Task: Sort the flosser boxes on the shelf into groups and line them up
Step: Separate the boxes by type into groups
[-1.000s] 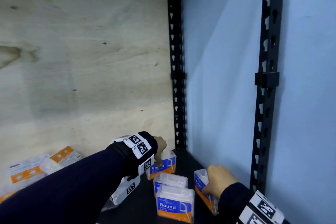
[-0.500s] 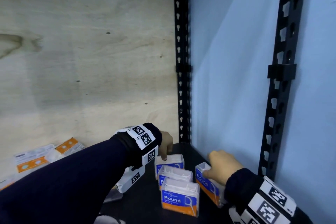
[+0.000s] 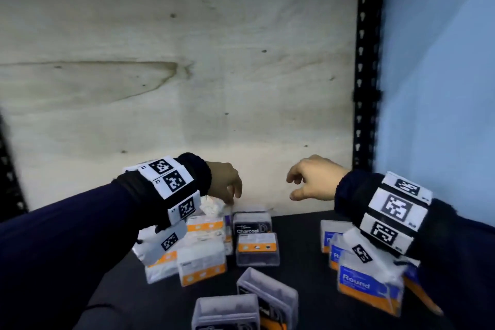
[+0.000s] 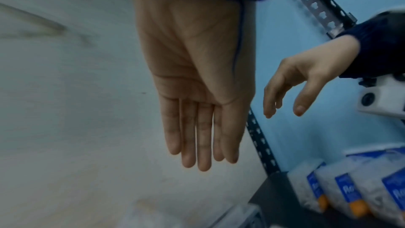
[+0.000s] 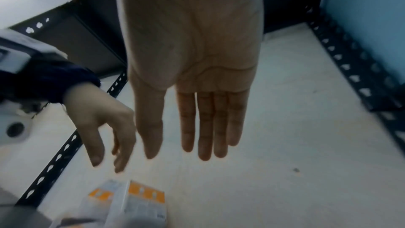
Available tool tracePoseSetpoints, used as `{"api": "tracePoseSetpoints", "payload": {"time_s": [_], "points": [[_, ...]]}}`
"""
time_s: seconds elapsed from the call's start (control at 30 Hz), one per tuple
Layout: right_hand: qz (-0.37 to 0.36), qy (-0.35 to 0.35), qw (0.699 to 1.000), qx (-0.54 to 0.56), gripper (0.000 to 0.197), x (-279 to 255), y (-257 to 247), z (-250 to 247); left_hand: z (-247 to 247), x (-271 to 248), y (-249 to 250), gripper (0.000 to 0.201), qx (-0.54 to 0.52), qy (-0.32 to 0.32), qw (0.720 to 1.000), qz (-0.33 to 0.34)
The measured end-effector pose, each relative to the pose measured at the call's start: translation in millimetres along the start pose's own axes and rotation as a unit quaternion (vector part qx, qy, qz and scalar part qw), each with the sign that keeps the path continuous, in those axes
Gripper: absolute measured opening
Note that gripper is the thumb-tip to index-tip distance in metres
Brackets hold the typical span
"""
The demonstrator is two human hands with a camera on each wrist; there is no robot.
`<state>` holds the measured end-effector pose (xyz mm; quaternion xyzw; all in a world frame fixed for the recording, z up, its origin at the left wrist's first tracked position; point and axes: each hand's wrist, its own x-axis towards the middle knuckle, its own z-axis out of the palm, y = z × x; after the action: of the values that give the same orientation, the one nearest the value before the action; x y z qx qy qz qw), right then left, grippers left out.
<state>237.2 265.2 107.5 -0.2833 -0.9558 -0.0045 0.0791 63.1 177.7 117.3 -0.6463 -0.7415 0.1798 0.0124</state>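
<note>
Several flosser boxes stand on the dark shelf [image 3: 300, 254]. White-and-orange boxes [image 3: 201, 265] cluster at the left, under my left wrist. Two dark Charcoal boxes [image 3: 252, 224] stand one behind the other in the middle, and more clear-lidded ones [image 3: 267, 293] sit at the front. Blue-and-orange Round boxes [image 3: 368, 291] line up on the right under my right wrist. My left hand [image 3: 230, 194] hangs over the back of the white cluster, fingers straight [image 4: 202, 145], holding nothing. My right hand [image 3: 294, 189] hovers empty above the bare middle of the shelf, its fingers relaxed [image 5: 206, 136].
A plywood back wall [image 3: 187, 61] closes the shelf behind the boxes. A black perforated upright [image 3: 367, 61] stands at the back right corner beside a blue side wall [image 3: 442, 75]. A strip of bare shelf lies between the Charcoal and Round boxes.
Both hands have left the Round boxes in the right corner and moved left and up, now empty. The view has swung left, bringing the white and Charcoal boxes into sight.
</note>
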Motion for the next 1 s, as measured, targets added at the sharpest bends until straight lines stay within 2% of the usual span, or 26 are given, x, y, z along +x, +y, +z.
{"api": "tracePoseSetpoints", "payload": {"time_s": [0.17, 0.3, 0.53, 0.67, 0.8, 1.0], "points": [[-0.070, -0.145, 0.985, -0.062, 0.053, 32.8, -26.1, 25.7, 32.6, -46.7, -41.8, 0.038, 0.011, -0.040, 0.997, -0.061], [-0.060, -0.200, 0.974, -0.084, 0.057, 55.3, -34.4, 54.1, 61.3, -61.4, -55.1, 0.037, -0.008, -0.041, 0.997, -0.072], [-0.056, -0.277, 0.951, -0.125, 0.052, 74.9, -46.8, 89.6, 102.0, -43.0, -51.3, 0.048, -0.063, -0.062, 0.995, -0.055], [-0.048, -0.292, 0.944, -0.146, 0.046, 80.2, -50.0, 100.1, 115.7, -31.1, -48.9, 0.049, -0.094, -0.058, 0.993, -0.049], [-0.044, -0.291, 0.939, -0.177, 0.051, 84.0, -52.6, 105.5, 118.9, -25.8, -54.2, 0.051, -0.143, -0.063, 0.987, -0.047], [-0.062, -0.264, 0.936, -0.226, 0.053, 86.8, -50.2, 116.4, 126.6, -28.1, -52.1, 0.050, -0.167, -0.043, 0.985, 0.000]]}}
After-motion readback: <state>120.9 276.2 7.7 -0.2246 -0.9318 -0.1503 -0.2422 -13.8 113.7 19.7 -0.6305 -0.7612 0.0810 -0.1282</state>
